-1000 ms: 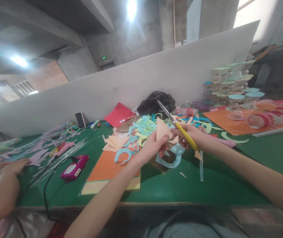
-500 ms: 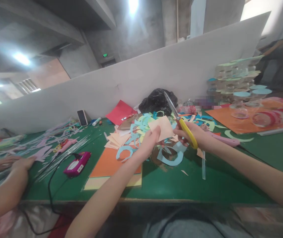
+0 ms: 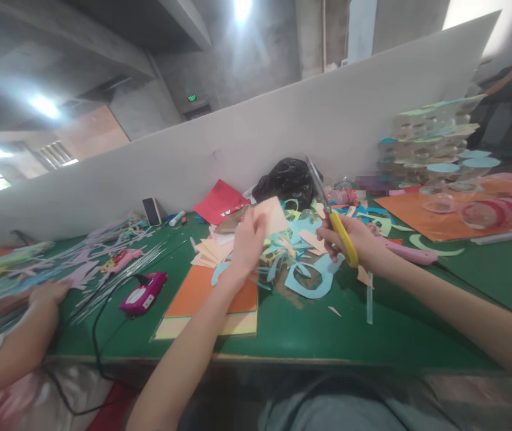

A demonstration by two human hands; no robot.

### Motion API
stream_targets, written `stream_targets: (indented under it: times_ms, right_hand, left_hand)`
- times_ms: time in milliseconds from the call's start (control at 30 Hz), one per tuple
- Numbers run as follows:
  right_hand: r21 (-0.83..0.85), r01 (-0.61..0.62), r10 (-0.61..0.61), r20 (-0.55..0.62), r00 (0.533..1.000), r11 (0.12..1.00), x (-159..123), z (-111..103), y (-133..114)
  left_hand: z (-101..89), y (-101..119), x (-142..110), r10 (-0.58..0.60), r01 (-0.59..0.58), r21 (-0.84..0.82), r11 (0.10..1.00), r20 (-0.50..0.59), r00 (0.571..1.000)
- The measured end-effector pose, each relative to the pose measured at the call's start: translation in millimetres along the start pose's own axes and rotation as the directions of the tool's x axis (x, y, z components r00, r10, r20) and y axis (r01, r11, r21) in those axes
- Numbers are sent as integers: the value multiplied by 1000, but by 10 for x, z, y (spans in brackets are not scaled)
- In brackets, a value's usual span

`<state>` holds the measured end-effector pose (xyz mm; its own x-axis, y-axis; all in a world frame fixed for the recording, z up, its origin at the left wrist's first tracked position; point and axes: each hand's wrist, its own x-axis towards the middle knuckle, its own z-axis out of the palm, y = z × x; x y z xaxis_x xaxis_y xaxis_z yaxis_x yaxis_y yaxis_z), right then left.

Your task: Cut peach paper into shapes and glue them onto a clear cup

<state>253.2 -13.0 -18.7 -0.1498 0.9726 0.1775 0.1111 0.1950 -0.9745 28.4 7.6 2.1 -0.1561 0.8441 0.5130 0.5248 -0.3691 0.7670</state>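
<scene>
My left hand [image 3: 246, 242] holds a peach-coloured piece of paper [image 3: 271, 215] lifted above a heap of coloured paper offcuts [image 3: 292, 251]. My right hand [image 3: 355, 239] grips yellow-handled scissors [image 3: 334, 221], blades pointing up and away toward the white partition. The two hands are apart, with the paper to the left of the blades. A light blue cut-out ring [image 3: 310, 281] lies on the green table [image 3: 399, 335] just below my right hand.
A stack of orange and yellow sheets [image 3: 211, 305] lies under my left forearm. A pink glue gun [image 3: 143, 293] with a black cord sits to the left. Another person's hand [image 3: 47, 293] rests at far left. A black bag [image 3: 287, 179], red paper [image 3: 220, 202] and a phone [image 3: 151, 211] lie by the partition.
My left hand has carried the peach paper up and left, away from the scissors. The scissors tilted more upright. The other person's hand shifted slightly right.
</scene>
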Motion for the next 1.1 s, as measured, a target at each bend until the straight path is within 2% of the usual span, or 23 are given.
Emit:
stream_targets:
  times_ms: [33,67,100,167,233,300,433,533,633,733,933,1100]
  right_hand:
    - [-22,2,-2,-8,1000,1000,-23,-2,-33]
    - [-38,1,-1,-6,1000,999,-43,-4,-63]
    - [-47,0,0,4,1000,999,-60,-6,-85]
    - [-46,0,1,33,999,999,-80,-7,-99]
    - [-31,1,1,69,998,1000,-79,-5,-74]
    - [-16,12,-10,87,996,1000,-63,-1,-26]
    - [-16,40,-38,77,996,999,-22,2,48]
    - [-3,23,-23,64,998,1000,1,-3,60]
    - [35,6,-8,50,999,999,23,-15,62]
    - [48,14,-16,53,998,999,45,-29,79]
    - [11,36,-37,55,998,999,80,-47,162]
    - [1,48,-48,56,997,999,83,-39,170]
  left_hand:
    - [-91,-16,65,81,-70,222,973,-41,996]
    - [-184,-33,125,108,-84,412,908,-36,993]
    - [-276,-50,177,94,-62,564,823,-28,995]
    - [-445,-89,253,10,22,764,645,-38,999]
    - [-586,-136,301,-67,86,857,507,-60,996]
    - [-688,-194,339,-128,130,893,431,-82,988]
    - [-787,-300,411,-246,196,915,352,-112,963]
    - [-813,-334,438,-285,199,937,288,-115,952]
    - [-820,-345,440,-311,190,948,256,-106,945]
    - [-803,-371,435,-361,187,944,271,-80,929]
    - [-748,-509,459,-402,216,915,340,-67,913]
    - [-745,-642,520,-468,279,859,429,-52,882]
